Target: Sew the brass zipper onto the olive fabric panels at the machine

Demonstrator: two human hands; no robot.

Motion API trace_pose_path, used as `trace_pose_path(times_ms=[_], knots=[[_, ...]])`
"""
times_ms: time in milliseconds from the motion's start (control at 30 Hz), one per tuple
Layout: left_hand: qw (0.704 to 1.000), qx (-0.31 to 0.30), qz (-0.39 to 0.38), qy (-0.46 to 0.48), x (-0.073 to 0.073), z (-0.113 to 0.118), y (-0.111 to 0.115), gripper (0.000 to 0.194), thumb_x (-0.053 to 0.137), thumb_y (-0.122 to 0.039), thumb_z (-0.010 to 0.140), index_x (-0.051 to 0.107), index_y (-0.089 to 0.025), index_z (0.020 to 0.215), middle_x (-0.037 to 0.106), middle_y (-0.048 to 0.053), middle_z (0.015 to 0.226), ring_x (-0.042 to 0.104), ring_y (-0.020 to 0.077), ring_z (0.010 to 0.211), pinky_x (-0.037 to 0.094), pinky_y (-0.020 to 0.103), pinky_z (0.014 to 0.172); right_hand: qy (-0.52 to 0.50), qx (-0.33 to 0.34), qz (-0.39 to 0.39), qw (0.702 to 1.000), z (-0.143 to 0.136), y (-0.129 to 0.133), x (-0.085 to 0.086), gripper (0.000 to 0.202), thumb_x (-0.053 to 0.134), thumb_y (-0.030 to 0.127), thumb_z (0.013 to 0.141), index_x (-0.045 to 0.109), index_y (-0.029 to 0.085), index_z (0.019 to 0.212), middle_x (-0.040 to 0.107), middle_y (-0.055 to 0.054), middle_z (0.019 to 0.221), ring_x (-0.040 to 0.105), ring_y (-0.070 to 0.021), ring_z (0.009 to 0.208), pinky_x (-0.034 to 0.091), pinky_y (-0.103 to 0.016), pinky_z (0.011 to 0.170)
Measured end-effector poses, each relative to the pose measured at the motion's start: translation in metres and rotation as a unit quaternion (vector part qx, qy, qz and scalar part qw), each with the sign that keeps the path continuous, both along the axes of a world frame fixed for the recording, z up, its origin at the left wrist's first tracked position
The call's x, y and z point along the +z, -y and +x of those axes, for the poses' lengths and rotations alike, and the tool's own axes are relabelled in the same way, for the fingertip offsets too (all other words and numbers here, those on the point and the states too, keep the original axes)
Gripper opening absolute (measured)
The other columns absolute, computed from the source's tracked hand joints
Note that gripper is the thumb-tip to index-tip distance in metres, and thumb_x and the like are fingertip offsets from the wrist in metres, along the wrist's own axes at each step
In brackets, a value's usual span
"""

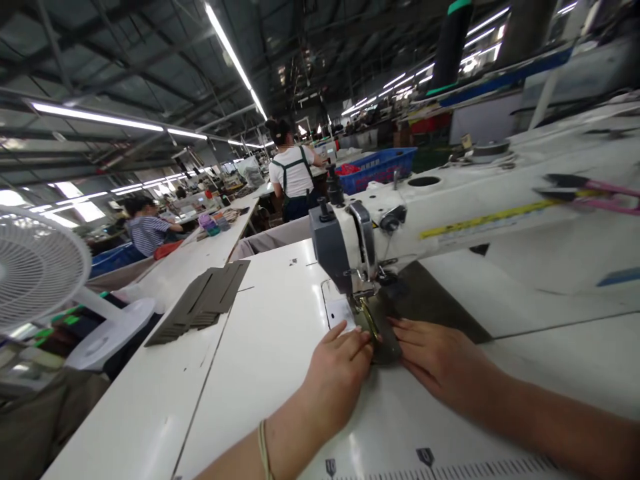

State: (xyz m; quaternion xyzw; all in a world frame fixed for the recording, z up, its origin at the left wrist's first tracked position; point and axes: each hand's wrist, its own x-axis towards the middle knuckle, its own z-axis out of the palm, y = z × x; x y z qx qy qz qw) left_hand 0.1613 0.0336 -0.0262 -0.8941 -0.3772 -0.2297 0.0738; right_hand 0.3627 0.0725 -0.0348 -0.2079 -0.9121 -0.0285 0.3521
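Note:
In the head view, a sewing machine (343, 250) stands over a white table, its needle area above a dark grey-brown fabric panel (437, 303). A narrow gold-toned strip that looks like a metal zipper (370, 320) runs under the presser foot toward me. My left hand (340, 377) is closed, fingers bent, its fingertips gripping the near end of the zipper left of the foot. My right hand (445, 363) lies with fingers stretched out and flat on the panel's near edge, right of the zipper. The fingertips partly cover the work.
A fanned stack of dark cut panels (203, 300) lies on the left of the table. A white fan (37, 267) stands at far left. Pink-handled scissors (585, 190) and yellow measuring tape (480, 220) rest on the machine. Two co-workers sit or stand beyond, near a blue crate (377, 170).

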Motion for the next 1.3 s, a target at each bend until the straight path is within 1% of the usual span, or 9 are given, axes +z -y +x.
trace_pose_path(times_ms=[367,500,600,700,833,900,1000,1100,1300], knots=[[1.0,-0.003,-0.002,-0.024,0.003,-0.004,-0.015,0.026,0.035,-0.013,0.095,0.06,-0.013,0.103,0.067,0.008,0.107,0.063,0.0166,0.101,0.041,0.04,0.104,0.002,0.006,-0.002,1.0,-0.002,-0.014,0.001,0.04,0.033,0.002,0.084,0.068,0.015,0.099,0.065,-0.011,0.101,0.062,-0.0217,0.096,0.052,-0.036,0.088],[1.0,-0.004,-0.004,-0.011,0.002,-0.006,-0.023,0.023,0.037,-0.013,0.094,0.059,-0.013,0.103,0.067,0.007,0.103,0.062,0.0156,0.099,0.041,0.038,0.104,0.017,-0.003,-0.025,1.0,-0.002,-0.023,-0.002,0.036,0.036,0.003,0.084,0.069,0.016,0.091,0.065,-0.011,0.101,0.061,-0.0221,0.096,0.052,-0.037,0.088],[1.0,-0.007,-0.014,-0.014,0.002,-0.006,-0.031,0.022,0.039,-0.011,0.092,0.058,-0.012,0.103,0.066,0.008,0.096,0.063,0.0154,0.093,0.04,0.038,0.104,0.016,-0.012,-0.039,0.999,-0.003,-0.028,-0.005,0.03,0.038,0.004,0.083,0.066,0.016,0.082,0.066,-0.01,0.093,0.063,-0.0209,0.087,0.053,-0.036,0.086],[1.0,-0.008,-0.011,-0.005,0.003,-0.006,-0.039,0.021,0.039,-0.011,0.091,0.059,-0.01,0.099,0.064,0.009,0.091,0.062,0.0176,0.09,0.044,0.038,0.099,0.008,-0.016,-0.053,0.998,-0.005,-0.034,-0.006,0.03,0.036,0.004,0.084,0.063,0.017,0.076,0.065,-0.007,0.084,0.063,-0.0193,0.077,0.054,-0.033,0.08],[1.0,0.002,-0.01,0.001,0.003,-0.006,-0.046,0.02,0.04,-0.013,0.092,0.06,-0.01,0.094,0.062,0.01,0.086,0.061,0.0212,0.089,0.052,0.036,0.086,0.006,-0.029,-0.073,0.997,-0.007,-0.042,-0.007,0.032,0.033,0.007,0.086,0.06,0.018,0.074,0.063,-0.008,0.083,0.062,-0.0208,0.081,0.054,-0.032,0.077],[1.0,0.013,-0.01,0.0,0.002,-0.007,-0.048,0.02,0.041,-0.012,0.092,0.06,-0.011,0.093,0.063,0.009,0.085,0.061,0.0209,0.085,0.054,0.035,0.081,0.0,-0.032,-0.076,0.997,-0.007,-0.044,-0.009,0.032,0.032,0.01,0.088,0.061,0.018,0.078,0.064,-0.009,0.087,0.062,-0.0217,0.084,0.054,-0.033,0.077],[1.0,0.019,-0.015,0.014,-0.001,-0.011,-0.046,0.018,0.044,-0.013,0.091,0.06,-0.013,0.098,0.064,0.009,0.095,0.061,0.0194,0.092,0.05,0.036,0.091,-0.012,-0.025,-0.089,0.996,-0.004,-0.045,-0.012,0.03,0.032,0.012,0.092,0.062,0.018,0.089,0.063,-0.009,0.097,0.061,-0.021,0.092,0.052,-0.033,0.082],[0.999,0.012,-0.025,0.019,-0.003,-0.014,-0.042,0.015,0.047,-0.016,0.092,0.059,-0.015,0.1,0.065,0.007,0.103,0.059,0.0177,0.102,0.04,0.037,0.104,-0.019,-0.026,-0.083,0.996,-0.001,-0.045,-0.017,0.03,0.032,0.013,0.094,0.061,0.019,0.09,0.062,-0.008,0.099,0.06,-0.02,0.095,0.052,-0.03,0.081],[1.0,0.015,-0.015,-0.013,-0.008,-0.017,-0.045,0.015,0.047,-0.014,0.091,0.059,-0.017,0.099,0.065,0.006,0.103,0.062,0.0152,0.096,0.035,0.037,0.107,-0.022,-0.048,-0.055,0.997,0.0,-0.052,-0.024,0.03,0.033,0.014,0.093,0.061,0.019,0.082,0.063,-0.007,0.086,0.064,-0.0211,0.08,0.055,-0.029,0.069]])
